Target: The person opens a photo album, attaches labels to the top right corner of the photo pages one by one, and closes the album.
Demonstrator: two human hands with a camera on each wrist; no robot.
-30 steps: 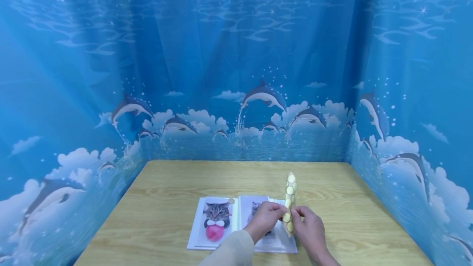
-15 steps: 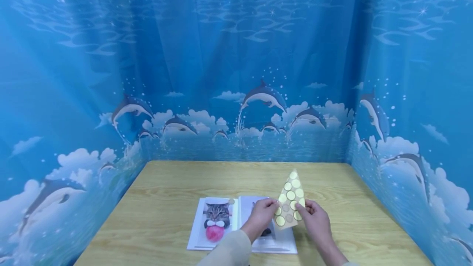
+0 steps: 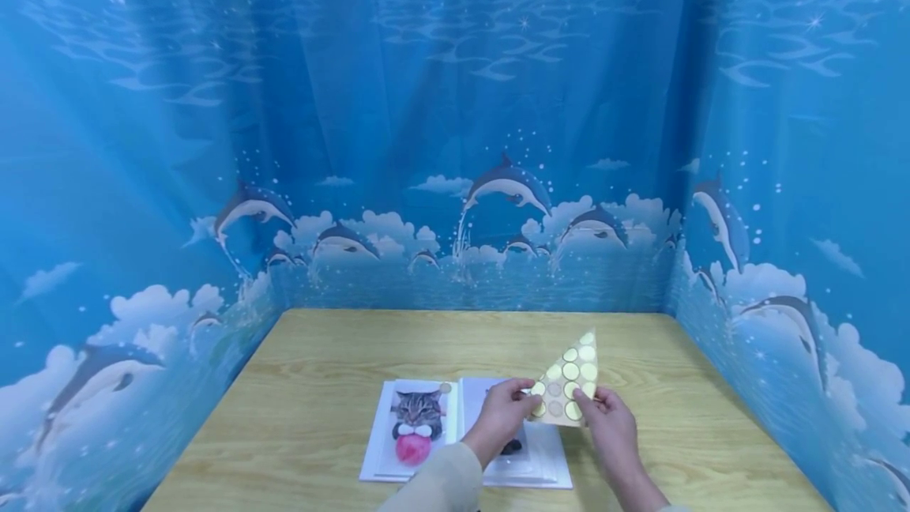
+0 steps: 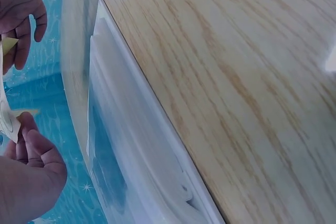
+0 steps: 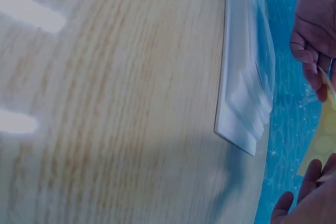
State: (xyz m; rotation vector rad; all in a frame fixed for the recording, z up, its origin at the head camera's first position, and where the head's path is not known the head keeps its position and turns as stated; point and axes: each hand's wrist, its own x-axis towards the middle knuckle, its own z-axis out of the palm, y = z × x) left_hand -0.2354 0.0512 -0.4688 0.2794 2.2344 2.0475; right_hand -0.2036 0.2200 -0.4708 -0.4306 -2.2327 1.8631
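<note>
Sleeve, pale: one, on the left forearm, at the near edge.

Right hand: one. Fingers clamped on the right-hand edge of the sheet, thumb on the face turned to the head camera.

Left hand: one. Fingers clamped on the lower left edge of the same sheet; above the open album's right page, part of which it hides.

Sheet, tan, bearing rows of round yellow discs: one. Held tilted between the two hands, raised off the surface, near the album's far right corner; narrows to a point at the top. Two circles low on it are paler than the others.

Album, white, lying open: one. Left page: cat picture, with a pink ball below the head; small round disc at that page's upper right. Right page: picture mostly covered, a dark patch visible.

Surface, wood-grained: one, beneath the album.

Curtains, blue, printed with dolphins, clouds and water: hung at the back and both sides.
</note>
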